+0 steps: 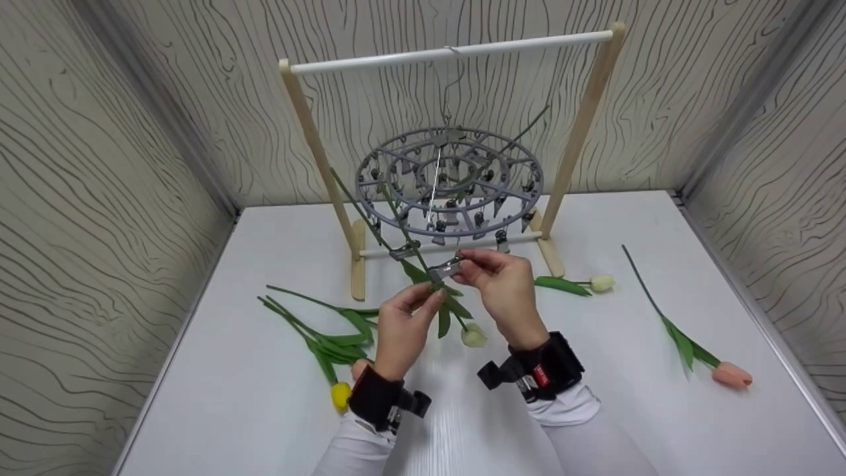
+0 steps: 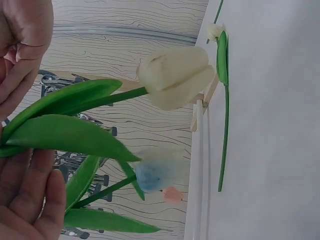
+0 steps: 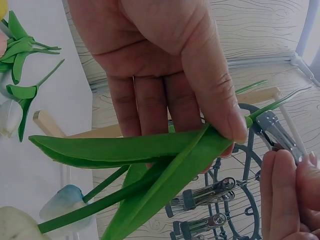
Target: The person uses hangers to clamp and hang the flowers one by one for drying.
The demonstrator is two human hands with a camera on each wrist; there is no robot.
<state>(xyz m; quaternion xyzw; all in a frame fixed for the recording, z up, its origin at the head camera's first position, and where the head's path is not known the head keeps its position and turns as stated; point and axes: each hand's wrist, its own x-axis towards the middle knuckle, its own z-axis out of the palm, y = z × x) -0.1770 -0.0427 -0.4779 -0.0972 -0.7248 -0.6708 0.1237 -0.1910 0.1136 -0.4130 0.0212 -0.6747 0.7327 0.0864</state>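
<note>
My left hand [image 1: 404, 327] pinches the green stem of a white tulip [image 1: 473, 336] just above its leaves. The bloom hangs low while the stem slants up to the left. My right hand [image 1: 505, 291] pinches a grey clip [image 1: 445, 269] that sits at the stem; in the right wrist view the clip [image 3: 282, 132] lies against the stem. How firmly its mouth grips the stem is unclear. The clip hangs from a round grey clip hanger [image 1: 449, 233]. Beside it, another clip [image 1: 404, 250] holds a second stem, whose blue-and-white bloom [image 2: 152, 172] shows in the left wrist view.
A wooden stand with a white bar [image 1: 370, 61] carries the hanger. Several tulips, one with a yellow bloom [image 1: 340, 396], lie at left. At right are a white tulip [image 1: 601, 283] and a peach tulip [image 1: 731, 375]. One stem [image 1: 529, 125] pokes up behind the hanger.
</note>
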